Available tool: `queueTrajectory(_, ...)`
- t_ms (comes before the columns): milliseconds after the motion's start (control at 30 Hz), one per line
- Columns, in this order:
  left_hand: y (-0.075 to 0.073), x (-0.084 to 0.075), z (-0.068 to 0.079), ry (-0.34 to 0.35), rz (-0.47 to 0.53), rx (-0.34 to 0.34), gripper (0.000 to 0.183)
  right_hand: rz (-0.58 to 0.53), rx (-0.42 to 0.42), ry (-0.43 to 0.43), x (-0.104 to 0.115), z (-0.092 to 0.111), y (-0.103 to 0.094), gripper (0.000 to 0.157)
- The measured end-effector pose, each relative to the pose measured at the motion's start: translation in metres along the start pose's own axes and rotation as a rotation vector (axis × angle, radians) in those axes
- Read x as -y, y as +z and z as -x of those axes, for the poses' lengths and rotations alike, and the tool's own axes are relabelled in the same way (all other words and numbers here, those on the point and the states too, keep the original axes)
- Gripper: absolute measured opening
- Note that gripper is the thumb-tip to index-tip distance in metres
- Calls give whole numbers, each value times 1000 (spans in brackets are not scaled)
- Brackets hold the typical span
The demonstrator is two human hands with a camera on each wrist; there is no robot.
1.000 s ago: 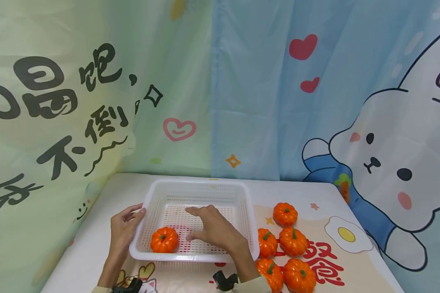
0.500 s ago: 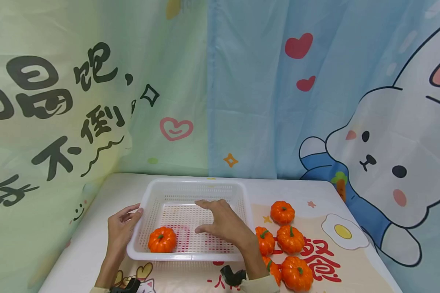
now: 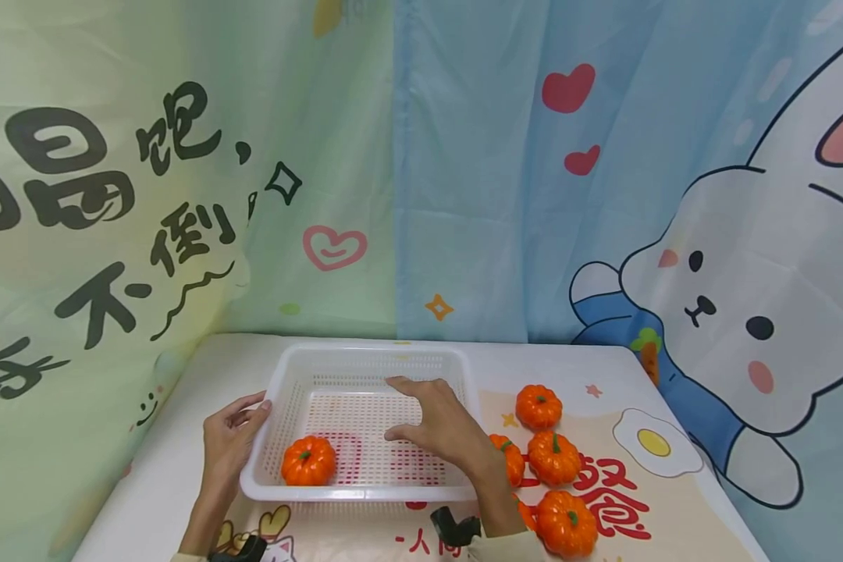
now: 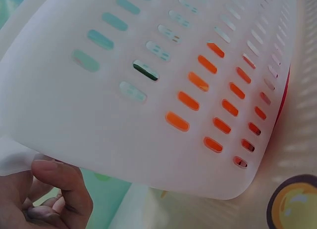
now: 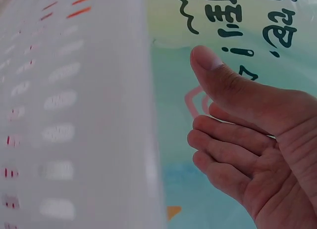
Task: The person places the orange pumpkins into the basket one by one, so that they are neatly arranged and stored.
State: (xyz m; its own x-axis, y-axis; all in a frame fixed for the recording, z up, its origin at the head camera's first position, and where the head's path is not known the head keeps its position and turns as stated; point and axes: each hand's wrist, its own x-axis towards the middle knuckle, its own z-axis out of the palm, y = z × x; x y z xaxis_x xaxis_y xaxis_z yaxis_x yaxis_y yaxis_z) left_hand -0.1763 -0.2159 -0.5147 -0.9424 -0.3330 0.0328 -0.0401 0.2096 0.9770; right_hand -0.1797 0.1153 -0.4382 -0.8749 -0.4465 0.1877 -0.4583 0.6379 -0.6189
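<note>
Running in thick dark strokes over the green side of the cloth backdrop [image 3: 464, 195]: Chinese writing, "不" [image 3: 101, 304] and "倒" [image 3: 181, 240] legible, other characters cut by the frame edge or heavily stylised. Red characters [image 3: 614, 507] on the beige mat [image 3: 681, 515], partly covered; one small "人" readable near its front. Prints too: hearts, a fried egg [image 3: 653, 443], a white rabbit [image 3: 738, 273] in blue. Fabric lightly creased.

Basket [image 3: 365, 494]: white plastic, rectangular, rounded corners, smooth flared rim; oblong slots in the walls, fine grid in the base, mat's red print showing through. Inside, near-left corner, one pumpkin [image 3: 309, 460]: glossy orange, squat, ribbed, green stem; its orange shows through the slots in the left wrist view.

Right of basket, on the mat, five more pumpkins [image 3: 554, 458], same shiny ribbed kind, clustered; two partly hidden by the right forearm.

Left hand [image 3: 228, 433]: thumb and curled fingers pinching the basket's left rim. Right hand [image 3: 439, 421]: over the right half of the basket, released, thumb and forefinger well apart, other fingers loosely bent. Pale cuffs; black devices strapped at both wrists.
</note>
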Motion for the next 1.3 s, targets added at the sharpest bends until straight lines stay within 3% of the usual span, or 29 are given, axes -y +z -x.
queueTrajectory(567, 0, 1, 2, -1, -2, -5, 41, 8, -73, 61, -15, 12, -19, 74)
queueTrajectory(1067, 0, 4, 0, -20, -18, 5, 44, 33, -120, 257, -29, 28, -32, 71)
queueTrajectory(1300, 1, 2, 0, -10, -18, -7, 42, 42, -142, 273, -44, 36, -42, 74)
